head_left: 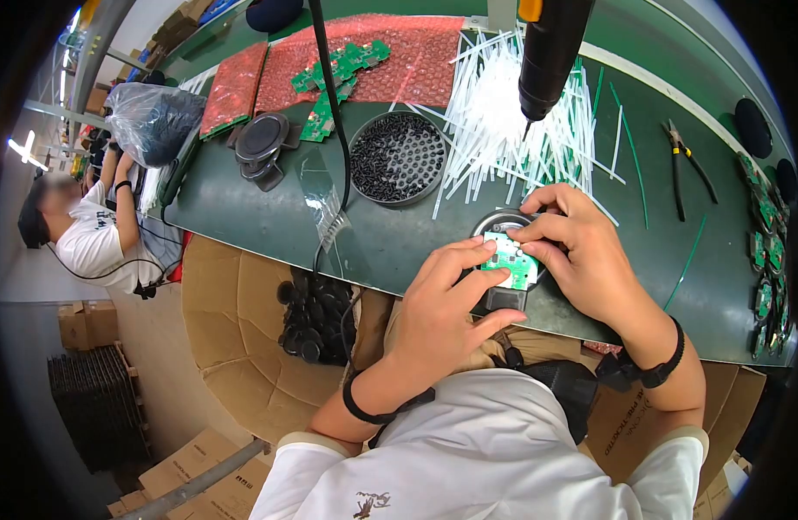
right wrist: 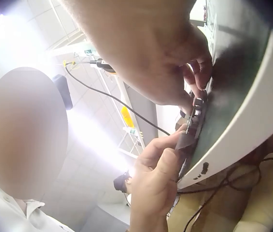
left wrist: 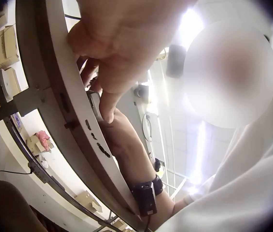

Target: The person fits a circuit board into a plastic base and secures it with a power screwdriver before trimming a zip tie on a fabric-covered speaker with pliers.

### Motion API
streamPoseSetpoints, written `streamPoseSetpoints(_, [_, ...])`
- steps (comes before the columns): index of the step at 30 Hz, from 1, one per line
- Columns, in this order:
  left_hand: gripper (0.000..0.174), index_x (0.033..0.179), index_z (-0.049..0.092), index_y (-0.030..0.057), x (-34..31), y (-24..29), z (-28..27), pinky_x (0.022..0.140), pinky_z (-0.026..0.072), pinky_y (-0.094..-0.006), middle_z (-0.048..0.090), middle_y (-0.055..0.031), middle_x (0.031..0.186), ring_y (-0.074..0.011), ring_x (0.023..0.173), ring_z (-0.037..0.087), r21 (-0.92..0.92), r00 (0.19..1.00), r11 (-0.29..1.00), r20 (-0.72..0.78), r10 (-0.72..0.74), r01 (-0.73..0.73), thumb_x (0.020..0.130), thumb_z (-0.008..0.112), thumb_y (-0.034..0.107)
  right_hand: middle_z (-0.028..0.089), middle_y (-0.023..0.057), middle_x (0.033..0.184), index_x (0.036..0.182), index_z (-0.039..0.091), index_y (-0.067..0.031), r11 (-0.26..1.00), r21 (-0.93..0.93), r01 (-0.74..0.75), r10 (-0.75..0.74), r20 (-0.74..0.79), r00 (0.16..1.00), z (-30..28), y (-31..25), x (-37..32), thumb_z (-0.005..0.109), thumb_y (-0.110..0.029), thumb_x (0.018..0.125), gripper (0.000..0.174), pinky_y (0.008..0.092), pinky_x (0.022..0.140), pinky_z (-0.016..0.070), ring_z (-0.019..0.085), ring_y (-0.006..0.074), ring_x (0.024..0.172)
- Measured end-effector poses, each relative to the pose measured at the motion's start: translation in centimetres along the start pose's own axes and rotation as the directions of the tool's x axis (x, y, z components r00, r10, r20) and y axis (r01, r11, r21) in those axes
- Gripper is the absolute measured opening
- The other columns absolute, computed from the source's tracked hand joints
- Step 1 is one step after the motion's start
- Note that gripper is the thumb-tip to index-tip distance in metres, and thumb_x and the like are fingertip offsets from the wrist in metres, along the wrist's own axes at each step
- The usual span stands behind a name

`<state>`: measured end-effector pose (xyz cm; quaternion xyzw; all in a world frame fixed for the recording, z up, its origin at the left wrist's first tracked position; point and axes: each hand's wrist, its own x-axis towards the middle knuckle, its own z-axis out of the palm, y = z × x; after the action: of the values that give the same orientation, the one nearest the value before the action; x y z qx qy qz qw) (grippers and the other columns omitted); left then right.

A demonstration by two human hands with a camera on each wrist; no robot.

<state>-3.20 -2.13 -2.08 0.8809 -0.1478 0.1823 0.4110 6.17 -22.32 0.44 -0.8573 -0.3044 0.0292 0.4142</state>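
A green circuit board (head_left: 506, 261) lies in a dark housing (head_left: 506, 300) that has a round top and a squared lower end, close over the table's front edge. My left hand (head_left: 446, 290) holds the housing from the left, with fingertips on the board's face. In the right wrist view, the left hand (right wrist: 156, 166) grips the housing's near edge between thumb and finger. My right hand (head_left: 581, 247) bends over the upper right, its thumb and a fingertip pinching at the board's edge. Those fingertips hide what lies between them.
Behind the hands lie a round tray of small black parts (head_left: 397, 158) and a heap of white strips (head_left: 511, 130). A power screwdriver (head_left: 550, 65) hangs above. Pliers (head_left: 687, 169) lie to the right, beside several finished-looking boards (head_left: 767, 251). A dark round unit (head_left: 262, 143) stands left.
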Motion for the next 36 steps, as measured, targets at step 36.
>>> streamPoseSetpoints(36, [0.006,0.092,0.073,0.0013,5.7,-3.3,-5.3,0.070,0.0553,-0.0402,0.069,-0.0146,0.089,-0.0323,0.076,0.069,0.247,0.966,0.964,-0.256,-0.029,0.095,0.089,0.077,0.002,0.071,0.0117,0.128,0.143,0.056,0.0028,0.803,0.555,0.215,-0.064,-0.278,0.958,-6.0,-1.6,12.9,0.077,-0.008,0.095,0.054,0.0366,0.107,0.0503,0.067,0.0194,0.118])
